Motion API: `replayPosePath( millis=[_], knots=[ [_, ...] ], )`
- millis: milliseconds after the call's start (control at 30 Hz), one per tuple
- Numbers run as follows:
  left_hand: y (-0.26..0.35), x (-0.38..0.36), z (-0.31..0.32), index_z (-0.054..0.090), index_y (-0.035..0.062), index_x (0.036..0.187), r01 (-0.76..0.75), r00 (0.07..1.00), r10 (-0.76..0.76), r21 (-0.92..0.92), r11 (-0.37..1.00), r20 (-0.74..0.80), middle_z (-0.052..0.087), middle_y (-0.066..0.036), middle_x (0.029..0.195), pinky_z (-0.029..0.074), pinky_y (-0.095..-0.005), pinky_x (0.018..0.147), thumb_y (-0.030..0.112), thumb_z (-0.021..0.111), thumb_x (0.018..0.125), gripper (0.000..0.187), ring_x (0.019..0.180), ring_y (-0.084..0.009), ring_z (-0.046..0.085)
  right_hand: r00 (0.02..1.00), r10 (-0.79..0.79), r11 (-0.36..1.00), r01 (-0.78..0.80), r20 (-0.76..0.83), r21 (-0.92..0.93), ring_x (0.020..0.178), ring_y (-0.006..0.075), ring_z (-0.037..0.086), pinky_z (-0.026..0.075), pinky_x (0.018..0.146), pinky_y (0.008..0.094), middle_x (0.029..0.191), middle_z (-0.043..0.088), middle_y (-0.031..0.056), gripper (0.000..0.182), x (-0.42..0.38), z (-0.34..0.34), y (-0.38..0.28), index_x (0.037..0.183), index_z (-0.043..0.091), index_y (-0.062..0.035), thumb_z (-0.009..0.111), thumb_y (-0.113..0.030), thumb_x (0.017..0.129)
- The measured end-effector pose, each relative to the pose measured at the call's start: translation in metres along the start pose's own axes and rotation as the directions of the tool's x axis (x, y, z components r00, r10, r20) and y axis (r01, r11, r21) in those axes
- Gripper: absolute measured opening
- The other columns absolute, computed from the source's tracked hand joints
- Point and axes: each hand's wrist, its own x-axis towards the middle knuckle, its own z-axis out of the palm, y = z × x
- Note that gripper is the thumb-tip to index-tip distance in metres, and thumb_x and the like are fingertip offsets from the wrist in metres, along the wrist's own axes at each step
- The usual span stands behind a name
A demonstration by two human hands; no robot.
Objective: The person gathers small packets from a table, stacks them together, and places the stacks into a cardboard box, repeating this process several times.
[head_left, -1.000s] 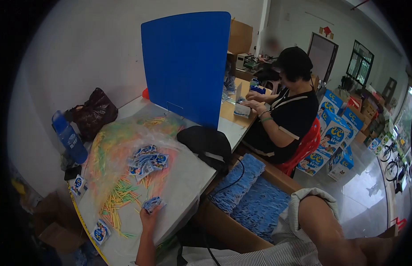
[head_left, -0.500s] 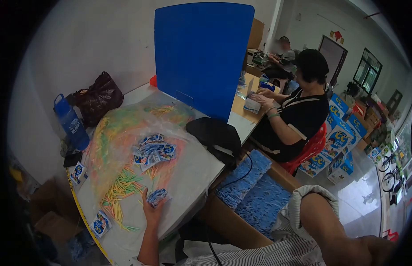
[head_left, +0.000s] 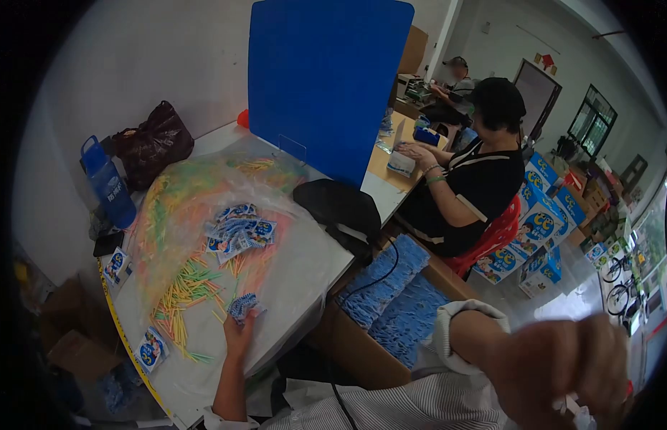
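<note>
My left hand (head_left: 238, 335) is closed on the lower edge of a small blue-and-white printed packet (head_left: 242, 307), held over the near part of the table. Beyond it lies a pile of similar packets (head_left: 242, 233) on a clear plastic bag. Loose yellow, green and orange thin plastic sticks (head_left: 186, 301) spread out to the left of that hand. At the lower right, close to the camera, my right hand (head_left: 563, 365) is blurred, its fingers curled downward. Something whitish shows beneath them, but I cannot tell what it is.
An open carton (head_left: 366, 358) of blue packet strips (head_left: 405, 322) stands beside the table. A blue divider (head_left: 326, 86), a black object (head_left: 341, 208), a blue bottle (head_left: 110, 186) and a phone (head_left: 108, 244) are on the table. A seated person (head_left: 484, 172) works at the right.
My right hand has swung into view from the lower right edge, fingers curled. The left hand stays over the table with its packet, now standing higher above the fingers. The view has shifted slightly.
</note>
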Motion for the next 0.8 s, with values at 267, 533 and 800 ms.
replayPosePath(
  millis=[267, 533, 800],
  knots=[
    [0.032, 0.019, -0.003, 0.055, 0.0004, 0.098, 0.113, 0.994, -0.113, 0.053, 0.992, -0.004, 0.061, -0.006, 0.089, 0.043, -0.0239, 0.073, 0.012, 0.057, 0.079, 0.023, 0.081, -0.0124, 0.056, 0.489, 0.867, 0.494, -0.821, 0.094, -0.287, 0.083, 0.0119, 0.053, 0.042, 0.074, 0.0229, 0.091, 0.054, 0.0059, 0.027, -0.204, -0.006, 0.138, 0.104, 0.052, -0.0017, 0.057, -0.005, 0.078],
    [0.035, 0.036, 0.013, 0.053, -0.0016, 0.099, 0.279, 0.922, -0.326, 0.225, 0.933, 0.207, 0.059, -0.007, 0.087, 0.044, -0.0273, 0.069, 0.014, 0.056, 0.077, 0.027, 0.077, -0.0138, 0.055, 0.258, 0.932, 0.229, -0.964, 0.254, 0.136, 0.088, 0.009, 0.053, 0.044, 0.075, 0.0243, 0.098, 0.055, 0.0052, 0.037, -0.284, 0.027, 0.177, 0.113, 0.046, -0.001, 0.058, -0.007, 0.078],
    [-0.006, 0.026, 0.029, 0.043, 0.0018, 0.11, -0.069, 0.997, 0.061, 0.191, 0.979, 0.045, 0.056, -0.012, 0.098, 0.042, -0.031, 0.079, 0.013, 0.067, 0.07, 0.048, 0.093, -0.0215, 0.054, 0.095, 0.992, 0.072, -0.968, 0.088, 0.24, 0.08, 0.0133, 0.056, 0.048, 0.07, 0.0244, 0.091, 0.057, 0.0073, 0.03, -0.305, 0.013, 0.186, 0.106, 0.047, 0.0027, 0.055, -0.002, 0.078]
  ],
)
